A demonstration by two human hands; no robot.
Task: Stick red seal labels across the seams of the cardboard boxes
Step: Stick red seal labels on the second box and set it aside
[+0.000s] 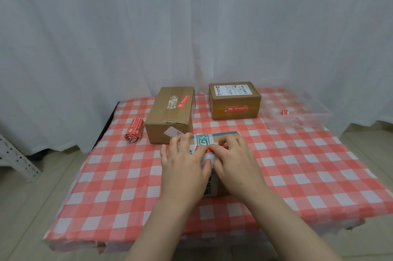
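A small cardboard box (212,139) with green and blue print stands near the table's middle, mostly hidden under both my hands. A red seal label (209,149) lies across its top. My left hand (184,163) rests flat on the box's left side with fingers spread. My right hand (231,154) presses its fingertips down on the label. Behind stand a long brown box (170,114) with a red label on its top and a squat brown box (235,101) with a red label on its front. A roll of red labels (133,130) lies at the left.
A red and white checked cloth (119,175) covers the table. A clear plastic tray (297,116) with a red scrap in it sits at the back right. White curtains hang behind. A white metal rack (14,158) stands on the floor at the left.
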